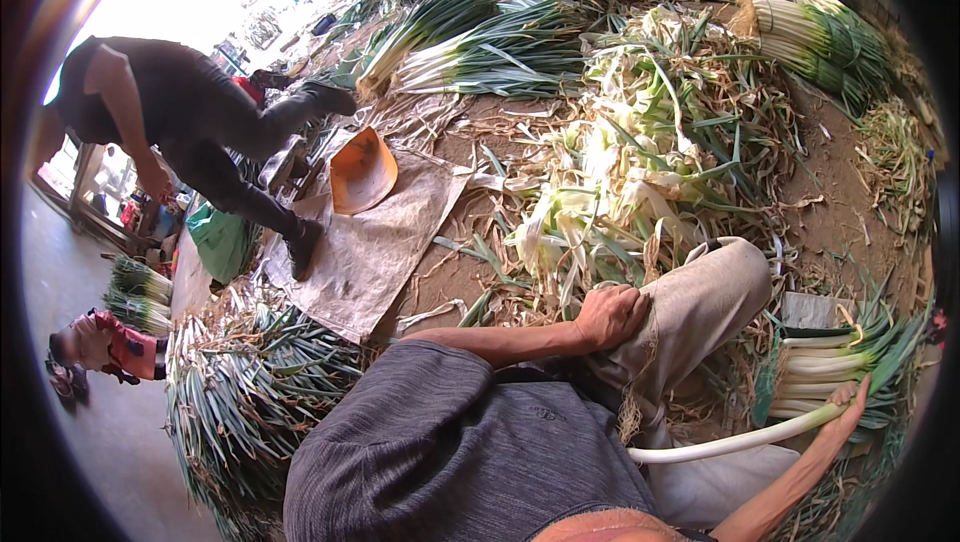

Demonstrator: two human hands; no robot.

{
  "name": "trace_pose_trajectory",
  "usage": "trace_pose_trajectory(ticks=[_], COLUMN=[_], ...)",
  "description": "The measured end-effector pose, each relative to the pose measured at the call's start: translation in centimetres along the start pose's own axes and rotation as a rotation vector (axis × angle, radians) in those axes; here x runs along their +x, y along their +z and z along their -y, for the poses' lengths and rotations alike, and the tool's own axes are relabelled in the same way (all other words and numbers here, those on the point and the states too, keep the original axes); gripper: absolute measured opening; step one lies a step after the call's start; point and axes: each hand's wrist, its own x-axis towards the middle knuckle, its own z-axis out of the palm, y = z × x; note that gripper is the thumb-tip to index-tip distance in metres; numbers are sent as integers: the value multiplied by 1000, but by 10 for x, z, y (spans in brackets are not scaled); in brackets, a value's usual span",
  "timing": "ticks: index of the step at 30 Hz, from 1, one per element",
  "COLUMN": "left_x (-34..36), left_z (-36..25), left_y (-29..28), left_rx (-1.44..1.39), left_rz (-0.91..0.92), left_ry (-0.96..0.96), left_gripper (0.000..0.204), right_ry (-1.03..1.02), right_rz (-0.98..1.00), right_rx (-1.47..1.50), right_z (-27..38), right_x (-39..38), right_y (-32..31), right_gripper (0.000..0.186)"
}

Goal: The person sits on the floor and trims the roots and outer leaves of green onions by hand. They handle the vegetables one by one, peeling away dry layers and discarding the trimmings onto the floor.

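Note:
My left hand [612,316] is closed at my raised, light-trousered knee [722,292], with dry strands hanging just beside it; what it holds, if anything, is hidden. My right hand [846,399] grips a long leek [740,437] near its green leaves, its white stem slanting down leftward across my lap to the stringy roots. Beside that hand lies a bundle of trimmed leeks [810,372], white stems to the left and green tops to the right.
A heap of peeled leaves [620,172] lies ahead. Leek piles [480,47] line the back, another [250,412] my left. A bent-over co-worker [240,122] stands by a sack sheet [380,272] with an orange container [360,172]. Another person [120,342] is farther left.

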Motion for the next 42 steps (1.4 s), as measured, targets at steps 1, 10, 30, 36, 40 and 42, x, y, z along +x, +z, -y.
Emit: trace_pose_trajectory(ticks=[1,10,30,36,40,42], left_x=[0,1,-6,-4,-6,-8], left_z=[0,3,1,0,4,4], left_y=[0,0,3,2,6,6], left_rx=[-1,2,21,17,-3,15], left_rz=[-2,52,2,-5,-14,-9], left_ry=[1,-51,-6,-12,-28,-22], left_gripper=[25,28,22,22,24,23], right_ry=[6,-33,-83,-64,-84,-57], right_rz=[15,64,136,91,28,53], right_rx=[-4,74,91,97,67,88], right_z=[1,-3,-1,0,-4,-4], right_x=[1,16,17,19,7,7], right_y=[-2,-14,-26,-22,-9,-10], right_gripper=[44,43,25,22,22,23])
